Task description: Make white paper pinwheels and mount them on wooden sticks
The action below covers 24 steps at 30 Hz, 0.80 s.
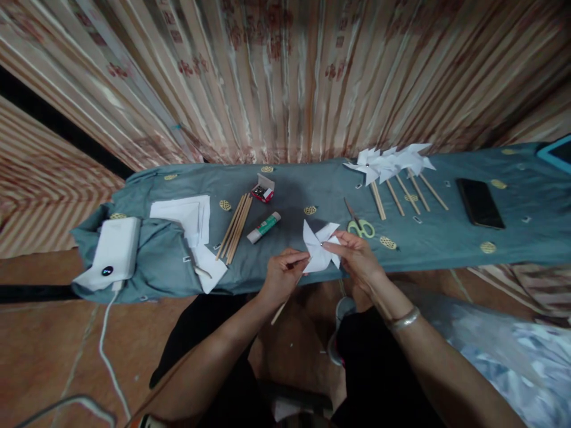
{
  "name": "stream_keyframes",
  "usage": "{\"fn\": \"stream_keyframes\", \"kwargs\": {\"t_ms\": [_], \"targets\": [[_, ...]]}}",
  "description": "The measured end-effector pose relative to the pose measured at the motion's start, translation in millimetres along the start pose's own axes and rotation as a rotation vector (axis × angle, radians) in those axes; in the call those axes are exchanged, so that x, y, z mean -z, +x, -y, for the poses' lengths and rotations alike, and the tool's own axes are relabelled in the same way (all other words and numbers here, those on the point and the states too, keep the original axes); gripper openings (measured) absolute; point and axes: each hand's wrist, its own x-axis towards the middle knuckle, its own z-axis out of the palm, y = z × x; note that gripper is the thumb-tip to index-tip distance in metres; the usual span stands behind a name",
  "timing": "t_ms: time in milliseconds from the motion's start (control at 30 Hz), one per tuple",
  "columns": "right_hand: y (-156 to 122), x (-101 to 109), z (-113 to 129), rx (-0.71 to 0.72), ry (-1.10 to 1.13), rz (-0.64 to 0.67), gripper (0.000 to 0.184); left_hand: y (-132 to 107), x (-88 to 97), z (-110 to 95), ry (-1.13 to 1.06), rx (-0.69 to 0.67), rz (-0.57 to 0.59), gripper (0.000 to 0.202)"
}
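Note:
Over the table's near edge I hold a white paper pinwheel (317,257) with a small pin at its centre. My right hand (357,255) is closed on its right side, a fingertip by the pin. My left hand (286,272) pinches at the lower left blade, and a thin wooden stick (279,313) slants down below that hand. Just beyond the right hand lie scissors (361,228) with green handles. A glue stick (264,227) rests on the cloth past my left hand.
Several finished pinwheels (390,163) on sticks lie at the back right, near a black phone (480,203). To the left are wooden sticks (235,229), an open box of pins (263,189), paper sheets (203,223) and a white power bank (116,246) with a cable. Curtains (285,77) hang behind.

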Motion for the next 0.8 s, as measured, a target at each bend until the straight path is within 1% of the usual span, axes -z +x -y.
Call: {"fn": "stream_keyframes", "kwargs": {"t_ms": [100,233,433,533,633,733,800], "targets": [[2,8,-1,-0.048,-0.022,0.035,0.047,-3,-1.4,7,0.054,-0.012,-0.005,0.019],[6,17,-1,-0.097,-0.069,0.087,0.045,-5,-2.3,11,0.091,-0.017,0.006,0.012],[19,22,5,-0.155,-0.229,0.154,0.040,-10,-1.3,13,0.120,-0.018,0.017,0.008],[25,21,11,-0.150,-0.396,0.211,0.034,-14,-1.9,15,0.089,0.026,0.007,0.008],[30,18,14,-0.138,-0.536,0.237,0.031,-19,-4.6,16,0.009,0.098,-0.046,0.009],[35,13,11,-0.127,-0.612,0.242,0.033,-25,-6.9,17,-0.063,0.173,-0.098,0.013],[38,10,7,-0.117,-0.672,0.251,0.034,-30,-7.6,18,-0.099,0.201,-0.114,0.015]]}}
